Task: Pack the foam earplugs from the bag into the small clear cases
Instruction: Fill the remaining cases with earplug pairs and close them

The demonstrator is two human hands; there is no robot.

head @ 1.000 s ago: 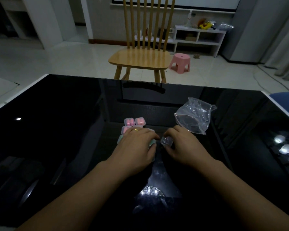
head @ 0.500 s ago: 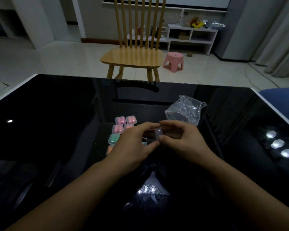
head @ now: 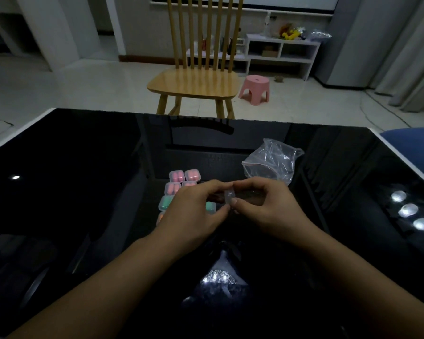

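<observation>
1. We hold one small clear plastic case [head: 229,198] above the glossy black desk [head: 83,192], just in front of the crumpled clear plastic bag [head: 271,163].
2. Our left hand [head: 194,211] and right hand [head: 264,206] both pinch this case between thumb and fingertips; neither hand is spread.
3. We judge the case light, stiff and smooth, so it may slip or spring from the pinch. Grip it by opposite side walls, not by the lid edge.
4. Foam earplugs should be soft and compressible; press them in gently.
5. Left of the bag lies a cluster of filled cases [head: 181,184], pink and green; our left hand covers part of it.
6. We cannot tell whether the held case is open, shut or loaded, nor whether earplugs remain in the bag.
</observation>
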